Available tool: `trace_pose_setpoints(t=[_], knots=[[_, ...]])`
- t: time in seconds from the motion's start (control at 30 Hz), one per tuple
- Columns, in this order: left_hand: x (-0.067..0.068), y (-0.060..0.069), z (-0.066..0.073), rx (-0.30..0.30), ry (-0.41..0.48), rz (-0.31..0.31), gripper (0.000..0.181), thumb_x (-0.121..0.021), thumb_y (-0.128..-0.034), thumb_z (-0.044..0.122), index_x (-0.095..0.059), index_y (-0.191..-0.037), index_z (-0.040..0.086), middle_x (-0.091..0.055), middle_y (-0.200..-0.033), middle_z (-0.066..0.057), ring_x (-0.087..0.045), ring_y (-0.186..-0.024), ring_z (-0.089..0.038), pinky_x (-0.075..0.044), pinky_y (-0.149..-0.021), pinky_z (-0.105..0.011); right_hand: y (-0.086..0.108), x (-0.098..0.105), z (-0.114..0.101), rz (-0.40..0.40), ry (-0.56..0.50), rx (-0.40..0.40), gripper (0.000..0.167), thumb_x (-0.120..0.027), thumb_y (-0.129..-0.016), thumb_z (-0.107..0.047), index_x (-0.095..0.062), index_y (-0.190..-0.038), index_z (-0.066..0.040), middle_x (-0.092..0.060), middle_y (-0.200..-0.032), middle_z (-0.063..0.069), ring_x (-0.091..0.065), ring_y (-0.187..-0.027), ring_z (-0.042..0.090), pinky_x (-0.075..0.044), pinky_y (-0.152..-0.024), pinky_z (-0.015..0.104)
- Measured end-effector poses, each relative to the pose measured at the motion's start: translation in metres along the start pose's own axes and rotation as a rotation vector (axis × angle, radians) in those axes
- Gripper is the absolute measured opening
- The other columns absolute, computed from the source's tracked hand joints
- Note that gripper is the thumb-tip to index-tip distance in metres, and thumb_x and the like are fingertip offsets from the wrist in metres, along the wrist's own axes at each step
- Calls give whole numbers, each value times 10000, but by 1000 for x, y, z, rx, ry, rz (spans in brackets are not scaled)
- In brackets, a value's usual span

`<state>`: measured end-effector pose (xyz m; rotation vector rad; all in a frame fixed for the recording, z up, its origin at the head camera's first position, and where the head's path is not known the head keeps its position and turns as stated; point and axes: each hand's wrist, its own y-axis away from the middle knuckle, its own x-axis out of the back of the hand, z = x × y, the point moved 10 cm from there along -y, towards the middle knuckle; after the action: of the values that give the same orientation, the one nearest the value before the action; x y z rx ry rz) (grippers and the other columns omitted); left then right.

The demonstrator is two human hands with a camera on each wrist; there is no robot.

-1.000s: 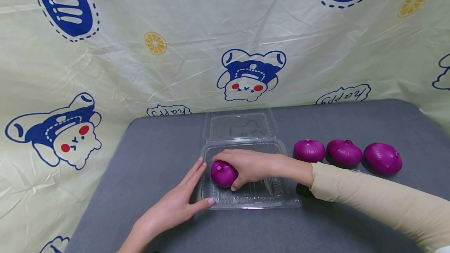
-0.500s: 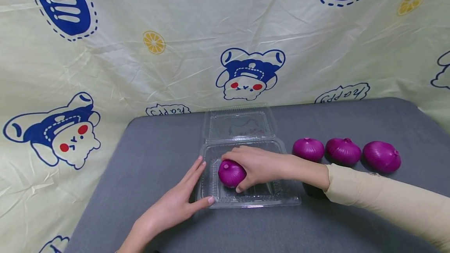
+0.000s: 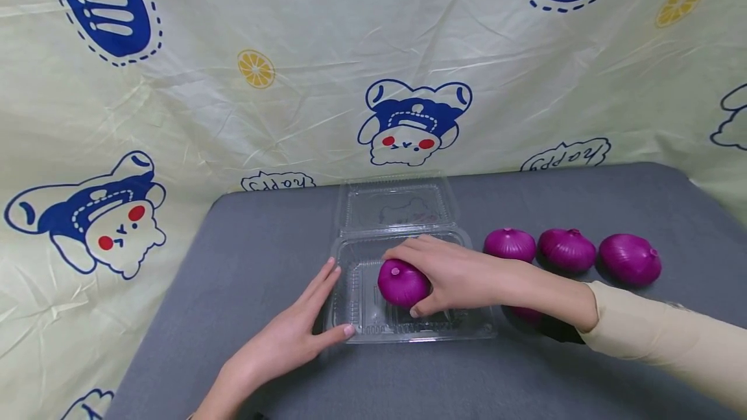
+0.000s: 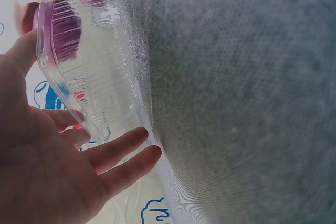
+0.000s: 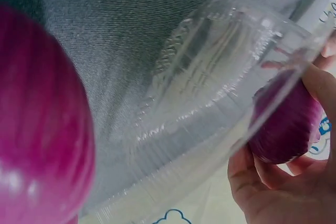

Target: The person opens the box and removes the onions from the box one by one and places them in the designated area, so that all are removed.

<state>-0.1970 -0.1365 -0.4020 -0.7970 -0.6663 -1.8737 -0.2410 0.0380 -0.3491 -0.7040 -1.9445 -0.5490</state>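
Observation:
My right hand (image 3: 449,271) grips a purple onion (image 3: 403,284), fingers over its far side and thumb at its near side. The onion is over the base of a clear plastic clamshell box (image 3: 362,326), whose lid lies folded back. In the right wrist view, the held onion (image 5: 286,119) shows at the level of the box rim, partly behind the clear wall. Along the box's left side lies my left hand (image 3: 292,339), fingers straight and spread, thumb at the near left corner. The left wrist view shows these fingers (image 4: 118,153) beside the clear wall.
To the right of the box sit a purple onion (image 3: 509,243), a second onion (image 3: 567,250) and a third onion (image 3: 630,259) in a row. Another onion (image 3: 527,314) is mostly hidden under my right forearm. The grey table (image 3: 262,232) ends at a printed curtain (image 3: 327,115).
My right hand has moved the onion rightward, from the left end of the box base toward its middle. The left hand has stayed at the box's left side.

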Motion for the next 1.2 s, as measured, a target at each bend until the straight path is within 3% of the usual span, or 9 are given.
trace_pose_setpoints(t=[0.3, 0.6, 0.77, 1.03, 1.2], knots=[[0, -1, -1, 7, -1, -5, 914, -649, -890, 562, -151, -1593, 258, 12, -1617, 199, -194, -1448, -140, -314, -1108, -483, 22, 18, -3, 84, -37, 24, 877, -896, -645, -237, -481, -1418, -241, -490, -1418, -6, -428, -1275, 245, -538, -833, 492], [0, 0, 0, -4, -20, 6, 922, -639, -884, 587, -154, -1593, 251, 12, -1619, 191, -183, -1451, -128, -300, -1116, -480, 50, 29, 11, 122, -105, -61, 870, -896, -651, -304, -473, -1411, -300, -492, -1388, -40, -460, -1241, 246, -565, -758, 432], [1, 0, 1, -16, -19, 6, 918, -639, -890, 577, -153, -1593, 242, 14, -1621, 183, -171, -1452, -122, -296, -1118, -476, 65, 33, 17, 153, -127, -69, 866, -897, -660, -317, -467, -1410, -285, -501, -1378, -28, -483, -1224, 274, -568, -748, 434], [1, -1, 1, -16, -22, 8, 915, -647, -892, 561, -159, -1593, 232, 9, -1622, 177, -168, -1453, -128, -288, -1122, -475, 87, 41, 31, 230, -136, -120, 893, -922, -636, -339, -467, -1403, -302, -526, -1344, -34, -525, -1178, 275, -575, -737, 444], [1, 0, 0, 1, -22, 2, 916, -645, -885, 579, -156, -1592, 261, 13, -1617, 191, -183, -1455, -140, -294, -1117, -492, 104, 47, 40, 319, -163, -150, 875, -925, -631, -384, -476, -1381, -352, -528, -1323, -34, -539, -1137, 263, -576, -700, 425]])
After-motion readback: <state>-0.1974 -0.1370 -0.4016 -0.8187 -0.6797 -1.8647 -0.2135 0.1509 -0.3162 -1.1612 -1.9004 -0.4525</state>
